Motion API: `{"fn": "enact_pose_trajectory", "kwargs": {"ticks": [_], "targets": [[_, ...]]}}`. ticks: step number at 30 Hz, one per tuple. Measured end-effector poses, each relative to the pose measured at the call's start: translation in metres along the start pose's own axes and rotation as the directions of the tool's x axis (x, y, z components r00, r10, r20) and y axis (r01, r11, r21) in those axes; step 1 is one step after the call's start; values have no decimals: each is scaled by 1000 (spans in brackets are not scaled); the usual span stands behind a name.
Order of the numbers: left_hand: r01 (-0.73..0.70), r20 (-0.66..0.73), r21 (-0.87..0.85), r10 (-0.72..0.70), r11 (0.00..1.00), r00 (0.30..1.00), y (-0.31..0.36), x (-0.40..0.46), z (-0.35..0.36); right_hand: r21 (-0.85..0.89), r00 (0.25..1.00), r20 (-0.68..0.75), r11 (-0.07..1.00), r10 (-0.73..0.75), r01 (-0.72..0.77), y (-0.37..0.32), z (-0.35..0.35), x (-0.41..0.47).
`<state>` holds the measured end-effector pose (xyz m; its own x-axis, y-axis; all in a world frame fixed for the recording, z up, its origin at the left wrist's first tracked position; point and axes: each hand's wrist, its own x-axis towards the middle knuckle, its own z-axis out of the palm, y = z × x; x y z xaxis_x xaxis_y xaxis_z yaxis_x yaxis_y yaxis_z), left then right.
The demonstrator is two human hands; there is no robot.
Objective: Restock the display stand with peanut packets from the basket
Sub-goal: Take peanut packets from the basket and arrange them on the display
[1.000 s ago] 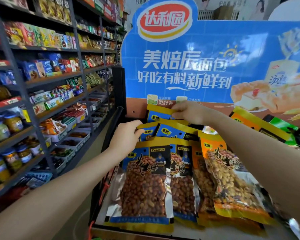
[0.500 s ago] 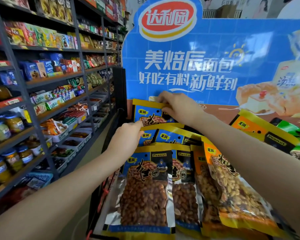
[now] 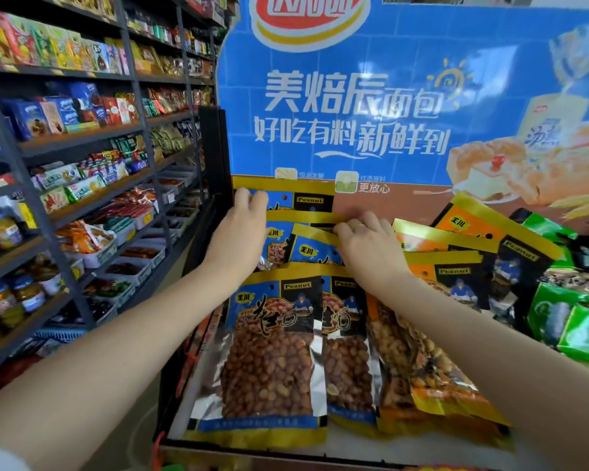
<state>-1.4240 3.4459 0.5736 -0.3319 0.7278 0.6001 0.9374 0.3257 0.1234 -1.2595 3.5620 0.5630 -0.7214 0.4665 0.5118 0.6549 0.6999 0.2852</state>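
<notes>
Blue-and-yellow peanut packets lie in overlapping rows on the display stand (image 3: pixel 354 447). My left hand (image 3: pixel 244 232) grips the top left corner of the rearmost blue packet (image 3: pixel 306 198), which stands against the blue backboard. My right hand (image 3: pixel 368 246) pinches the yellow top edge of a blue packet (image 3: pixel 312 248) in the row below it. A large blue packet (image 3: pixel 272 351) lies at the front, with another (image 3: pixel 347 351) beside it. Orange packets (image 3: pixel 456 263) lie to the right. The basket is not in view.
A blue bread advertisement board (image 3: pixel 388 96) rises behind the stand. Green snack packets (image 3: pixel 572 317) fill the stand's right side. Dark shelves (image 3: pixel 82 137) with snacks, jars and trays line the aisle on the left. The floor of the aisle runs between them.
My left hand rose from the second row to the rearmost packet's corner. My right hand came down from that packet to the row below. The rearmost packet now stands higher against the board.
</notes>
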Motion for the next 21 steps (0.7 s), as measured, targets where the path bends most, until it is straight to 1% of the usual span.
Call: {"fn": "enact_pose_trajectory", "kwargs": {"ticks": [2, 3, 4, 6, 7, 8, 9, 11, 12, 14, 16, 17, 18, 19, 21], "targets": [[-76, 18, -17, 76, 997, 997, 3, -13, 0, 137, 994, 100, 989, 35, -48, 0, 0, 3], [-130, 78, -38, 133, 991, 988, 4, -20, 1, 201, 990, 135, 978, 28, -55, 2, -1, 6], [-168, 173, -59, 176, 984, 969, 4, -27, 4, 272, 985, 173, 961, -4, -44, 2, -4, 9], [-171, 377, -42, 174, 984, 910, 3, -37, 7, 423, 973, 208, 906, -101, 4, 3, -8, 12], [-151, 432, -13, 142, 988, 891, 2, -40, 7, 494, 958, 248, 869, -147, 5, 5, -8, 13], [-137, 453, 23, 111, 990, 885, 1, -42, 7, 542, 933, 309, 840, -186, -12, 7, -11, 13], [-137, 467, 73, 87, 988, 880, 1, -44, 6, 559, 905, 367, 829, -217, -27, 9, -14, 13], [-153, 494, 170, 50, 973, 868, 1, -45, 4, 532, 851, 458, 846, -256, -32, 12, -20, 16], [-155, 507, 191, 38, 969, 861, 1, -45, 2, 515, 833, 484, 857, -268, -24, 12, -21, 18], [-158, 526, 159, 52, 975, 849, 0, -47, -4, 469, 812, 510, 883, -284, 14, 8, -23, 22], [-152, 507, 71, 96, 986, 856, -2, -51, -10, 431, 822, 487, 900, -294, 67, 3, -26, 27], [-169, 467, 54, 125, 984, 875, -2, -54, -14, 427, 844, 451, 900, -292, 83, 1, -31, 30], [-214, 388, 48, 179, 976, 904, -2, -57, -19, 436, 871, 400, 895, -283, 91, -2, -36, 34], [-292, 266, 58, 267, 955, 926, -2, -59, -25, 457, 902, 337, 884, -271, 95, -4, -43, 40], [-414, 125, 132, 399, 901, 908, -1, -60, -36, 470, 955, 205, 877, -216, 97, -8, -58, 53]]}}
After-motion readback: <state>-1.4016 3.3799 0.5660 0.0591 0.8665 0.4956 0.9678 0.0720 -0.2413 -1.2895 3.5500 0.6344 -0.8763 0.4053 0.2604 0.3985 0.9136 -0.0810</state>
